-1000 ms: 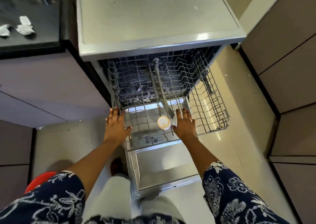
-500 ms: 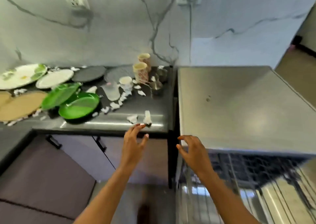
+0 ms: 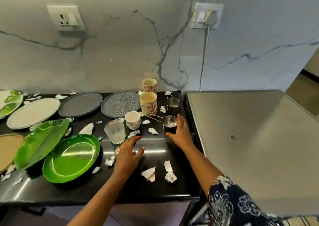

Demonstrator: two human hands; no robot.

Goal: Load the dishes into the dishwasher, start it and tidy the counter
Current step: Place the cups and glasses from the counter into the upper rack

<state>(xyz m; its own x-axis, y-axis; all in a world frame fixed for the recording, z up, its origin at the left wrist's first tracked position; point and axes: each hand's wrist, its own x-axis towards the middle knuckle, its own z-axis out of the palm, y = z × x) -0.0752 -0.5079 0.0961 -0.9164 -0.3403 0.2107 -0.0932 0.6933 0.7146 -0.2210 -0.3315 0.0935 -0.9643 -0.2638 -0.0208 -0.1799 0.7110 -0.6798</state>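
Observation:
On the black counter [image 3: 155,187] stand a near steel cup [image 3: 169,124] with a long handle, a second steel cup [image 3: 172,104] behind it, a clear glass [image 3: 115,132], a small white cup [image 3: 133,120] and two patterned mugs [image 3: 148,103]. My right hand [image 3: 179,132] is spread open around the near steel cup's right side, fingers at its rim. My left hand [image 3: 128,154] hovers open just below the glass, holding nothing. Green plates [image 3: 70,158], grey plates [image 3: 120,103] and pale plates lie to the left.
Torn white paper scraps [image 3: 149,174] litter the counter. The dishwasher's steel top [image 3: 250,139] adjoins the counter on the right, with its rack just showing at the bottom right. A plugged-in cable [image 3: 204,53] runs down the marble wall.
One second ago both hands were on the pulled-out dishwasher rack. The view has risen to the counter and both hands have reached forward, the right one up to the near steel cup.

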